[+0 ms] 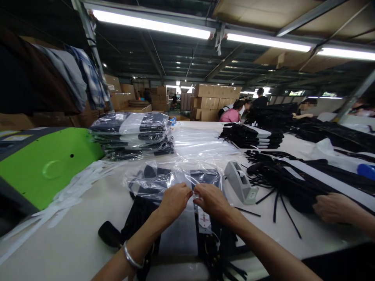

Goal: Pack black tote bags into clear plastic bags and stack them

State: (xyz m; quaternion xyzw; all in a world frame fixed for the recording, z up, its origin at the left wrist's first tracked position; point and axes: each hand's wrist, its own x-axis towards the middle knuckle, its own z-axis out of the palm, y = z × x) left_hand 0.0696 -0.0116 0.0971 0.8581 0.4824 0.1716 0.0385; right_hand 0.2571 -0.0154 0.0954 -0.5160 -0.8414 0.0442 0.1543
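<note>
From the head view, I am seeing my left hand (175, 201) and my right hand (211, 200) meeting at the middle of the white table (73, 238), fingertips nearly touching. Both are pinching narrow on the near edge of a clear plastic bag (175, 177) that is lying flat just beyond them with a dark folded garment (181, 238) reaching into it from the near side. A hang tag (204, 219) is lying on the garment just under my right hand. A bracelet (129, 255) is sitting on my left wrist.

Right of the bag, a grey tape dispenser (240, 182) is standing on the table. Far left, a stack of bagged garments (133, 134) is sitting beside a green machine (43, 166). At the right edge, another person's hand (334, 208) is resting on a pile of black garments (293, 179) with trailing straps.
</note>
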